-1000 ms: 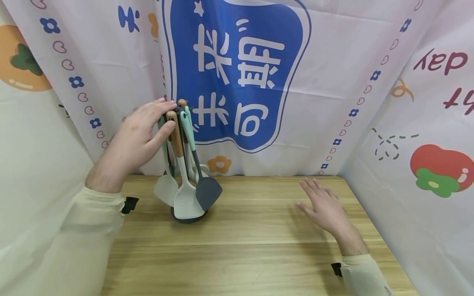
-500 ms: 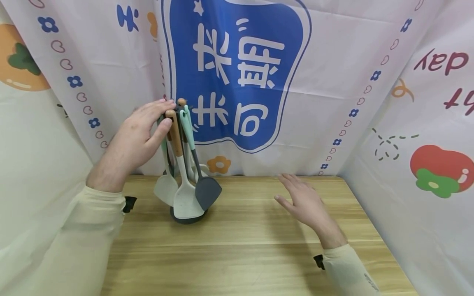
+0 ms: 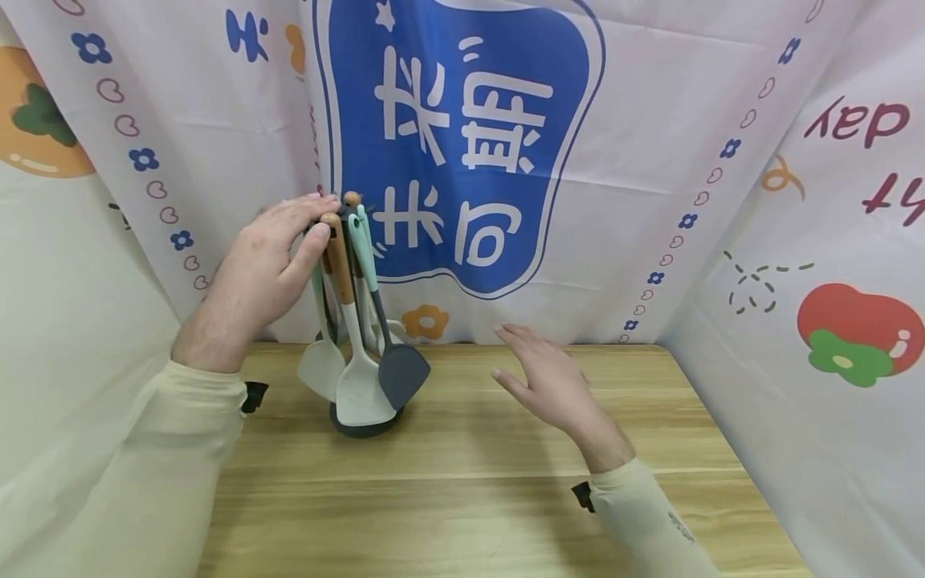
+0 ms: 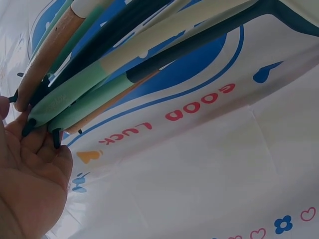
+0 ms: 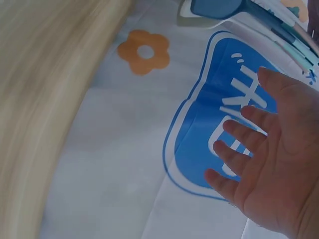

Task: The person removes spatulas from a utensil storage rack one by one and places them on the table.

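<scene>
On the left of the table stands a utensil holder with a round dark base [image 3: 364, 429]. Hung around it are a white turner [image 3: 365, 393] with a wooden handle, a dark grey turner [image 3: 401, 374] with a mint handle, a cream utensil [image 3: 322, 366] and several more partly hidden ones. My left hand [image 3: 266, 255] rests at the holder's top, fingers extended over it and thumb beside the wooden handle. In the left wrist view its palm [image 4: 35, 189] lies against the ends of the mint handles [image 4: 70, 99]. My right hand [image 3: 551, 381] hovers over the table, fingers spread, holding nothing.
The wooden table [image 3: 462, 498] ends at a printed cloth [image 3: 636, 152] hanging behind it, with more printed cloth on both sides. A black clip-like piece sits at each wrist, by the left sleeve [image 3: 173, 449] and the right sleeve [image 3: 643, 510].
My right hand has moved left across the table toward the utensil holder, fingers still spread. My left hand stays at the holder's top, its thumb shifted slightly left off the wooden handle.
</scene>
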Demonstrator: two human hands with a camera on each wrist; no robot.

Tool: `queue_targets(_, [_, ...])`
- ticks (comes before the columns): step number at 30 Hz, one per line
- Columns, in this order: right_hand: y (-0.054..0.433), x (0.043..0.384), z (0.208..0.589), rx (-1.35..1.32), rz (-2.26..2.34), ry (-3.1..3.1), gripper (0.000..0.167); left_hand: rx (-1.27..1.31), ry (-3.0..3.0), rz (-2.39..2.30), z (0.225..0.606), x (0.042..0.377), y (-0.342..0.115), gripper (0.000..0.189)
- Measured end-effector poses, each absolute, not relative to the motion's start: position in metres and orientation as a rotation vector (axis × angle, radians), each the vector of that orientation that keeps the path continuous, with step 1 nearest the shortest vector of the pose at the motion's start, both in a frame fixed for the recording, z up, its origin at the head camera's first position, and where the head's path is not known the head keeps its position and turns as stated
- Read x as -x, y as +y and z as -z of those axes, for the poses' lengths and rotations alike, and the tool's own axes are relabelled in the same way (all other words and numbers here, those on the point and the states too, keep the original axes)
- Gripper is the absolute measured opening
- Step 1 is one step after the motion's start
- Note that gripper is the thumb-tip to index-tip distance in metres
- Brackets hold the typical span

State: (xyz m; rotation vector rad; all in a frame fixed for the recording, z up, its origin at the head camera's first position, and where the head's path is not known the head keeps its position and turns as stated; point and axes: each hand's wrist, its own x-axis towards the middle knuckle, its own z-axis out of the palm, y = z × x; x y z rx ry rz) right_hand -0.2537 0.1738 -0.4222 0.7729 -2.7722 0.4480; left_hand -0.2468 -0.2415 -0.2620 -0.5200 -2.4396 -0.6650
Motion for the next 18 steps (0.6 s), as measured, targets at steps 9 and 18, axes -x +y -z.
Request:
queue_targets(9, [0.129,0.257,0.410,-0.858,-0.509,-2.708,0.069,0.502,-2.393,0.661,0.264,0.248,-0.237,0.055])
queue_targets(18, [0.088,0.260,0.400,-0.886,-0.656,-2.705,0.068,0.487,-2.385,0.663,0.264,0.249,-0.237,0.055])
